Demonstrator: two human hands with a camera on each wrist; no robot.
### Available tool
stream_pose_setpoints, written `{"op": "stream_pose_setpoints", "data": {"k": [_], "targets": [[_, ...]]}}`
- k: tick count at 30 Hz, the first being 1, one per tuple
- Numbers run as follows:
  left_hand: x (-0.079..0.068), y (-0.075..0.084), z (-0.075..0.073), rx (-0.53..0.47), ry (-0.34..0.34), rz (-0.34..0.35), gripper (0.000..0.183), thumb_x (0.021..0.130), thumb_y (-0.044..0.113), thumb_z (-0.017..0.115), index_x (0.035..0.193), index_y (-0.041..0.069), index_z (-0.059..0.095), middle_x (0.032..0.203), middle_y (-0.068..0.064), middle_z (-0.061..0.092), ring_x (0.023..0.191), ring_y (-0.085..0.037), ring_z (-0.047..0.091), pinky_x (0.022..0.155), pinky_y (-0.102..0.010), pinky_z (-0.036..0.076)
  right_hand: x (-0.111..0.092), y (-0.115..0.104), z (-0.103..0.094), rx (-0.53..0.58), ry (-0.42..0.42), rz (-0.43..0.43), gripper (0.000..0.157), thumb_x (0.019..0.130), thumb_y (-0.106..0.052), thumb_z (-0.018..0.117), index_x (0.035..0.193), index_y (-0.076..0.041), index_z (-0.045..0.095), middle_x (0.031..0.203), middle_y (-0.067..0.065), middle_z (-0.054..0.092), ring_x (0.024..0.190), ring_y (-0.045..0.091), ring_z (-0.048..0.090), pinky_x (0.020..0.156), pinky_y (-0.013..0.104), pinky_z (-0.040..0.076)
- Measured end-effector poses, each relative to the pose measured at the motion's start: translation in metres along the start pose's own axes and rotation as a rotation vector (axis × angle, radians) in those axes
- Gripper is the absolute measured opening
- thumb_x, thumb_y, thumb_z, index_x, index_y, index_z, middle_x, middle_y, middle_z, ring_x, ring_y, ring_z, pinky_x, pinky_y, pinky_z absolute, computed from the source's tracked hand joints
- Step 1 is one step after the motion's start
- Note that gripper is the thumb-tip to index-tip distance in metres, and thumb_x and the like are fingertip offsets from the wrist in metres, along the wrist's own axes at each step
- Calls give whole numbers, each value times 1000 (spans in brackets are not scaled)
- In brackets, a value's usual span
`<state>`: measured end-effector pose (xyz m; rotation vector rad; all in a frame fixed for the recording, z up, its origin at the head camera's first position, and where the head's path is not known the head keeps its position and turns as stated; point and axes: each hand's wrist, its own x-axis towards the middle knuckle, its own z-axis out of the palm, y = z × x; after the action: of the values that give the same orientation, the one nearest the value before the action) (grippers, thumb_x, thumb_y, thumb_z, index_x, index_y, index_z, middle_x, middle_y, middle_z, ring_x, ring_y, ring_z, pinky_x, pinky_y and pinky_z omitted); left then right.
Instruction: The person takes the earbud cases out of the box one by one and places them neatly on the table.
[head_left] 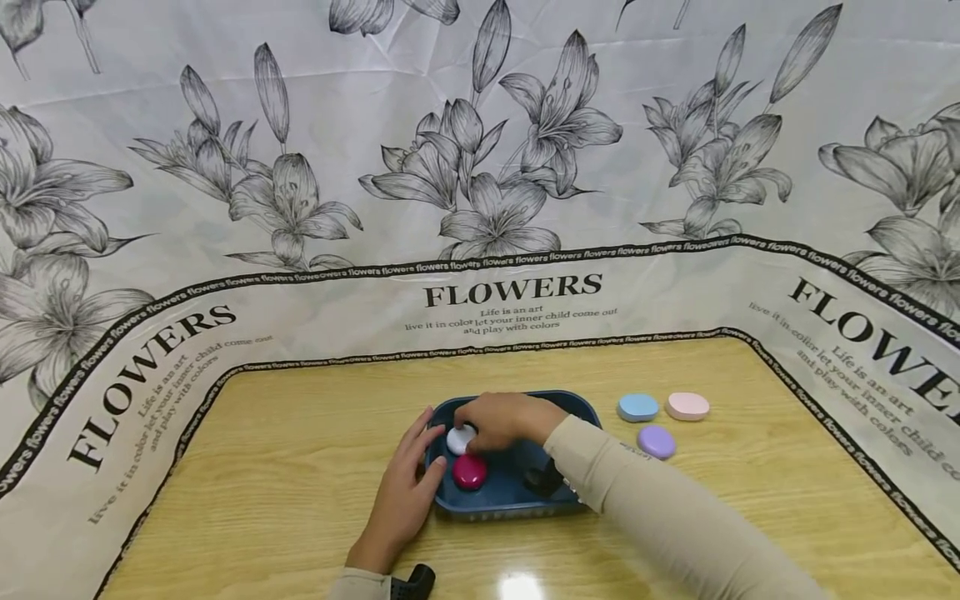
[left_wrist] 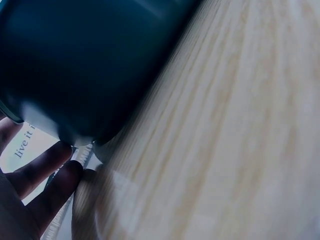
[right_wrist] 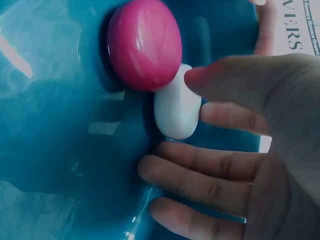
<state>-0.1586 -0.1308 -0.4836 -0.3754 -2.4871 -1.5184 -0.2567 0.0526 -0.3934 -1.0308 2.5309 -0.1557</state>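
A dark blue rounded tray [head_left: 495, 504] rests on the wooden table. In it are a glossy deep pink oval piece [right_wrist: 145, 45] and a smaller white oval piece [right_wrist: 177, 107], which meet in the right wrist view. My right hand [head_left: 504, 421] reaches down into the tray and pinches the white piece between thumb and index finger. Its other fingers stretch out over the tray floor. On the outer left side, my left hand [head_left: 405, 492] rests against the tray with fairly straight fingers [left_wrist: 42, 170], the thumb near the rim.
To the right of the tray lie a light blue oval piece [head_left: 637, 407], a pale pink one [head_left: 687, 406] and a purple one [head_left: 656, 442]. The right forearm passes over the tray's right end. A flower-printed cloth [head_left: 510, 308] borders the table at the back and both sides.
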Motion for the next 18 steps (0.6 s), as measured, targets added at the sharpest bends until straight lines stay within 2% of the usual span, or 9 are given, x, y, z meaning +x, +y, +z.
{"op": "stream_pose_setpoints", "data": {"k": [7, 13, 18], "targets": [[-1, 0, -1, -19, 8, 1, 41, 100, 10, 60, 140, 17, 58, 159, 13, 32, 147, -14, 29, 113, -49, 33, 0, -2, 2, -42, -15, -30, 32, 92, -31, 73, 121, -20, 65, 101, -3, 64, 84, 12, 57, 78, 32, 50], [0, 0, -1, -34, 13, 43, 42, 99, 9, 60, 141, 15, 57, 159, 10, 32, 147, -19, 30, 112, -53, 34, 1, -5, 1, -56, -16, -26, 28, 89, -25, 76, 115, -22, 65, 96, -5, 62, 81, 13, 56, 74, 32, 49], [0, -3, -1, -18, 10, 52, 42, 100, 11, 60, 141, 17, 57, 160, 9, 32, 147, -18, 30, 112, -52, 34, 0, -8, 2, -88, -6, -16, 30, 89, -24, 77, 116, -23, 65, 95, -5, 63, 81, 13, 57, 74, 33, 51]]}}
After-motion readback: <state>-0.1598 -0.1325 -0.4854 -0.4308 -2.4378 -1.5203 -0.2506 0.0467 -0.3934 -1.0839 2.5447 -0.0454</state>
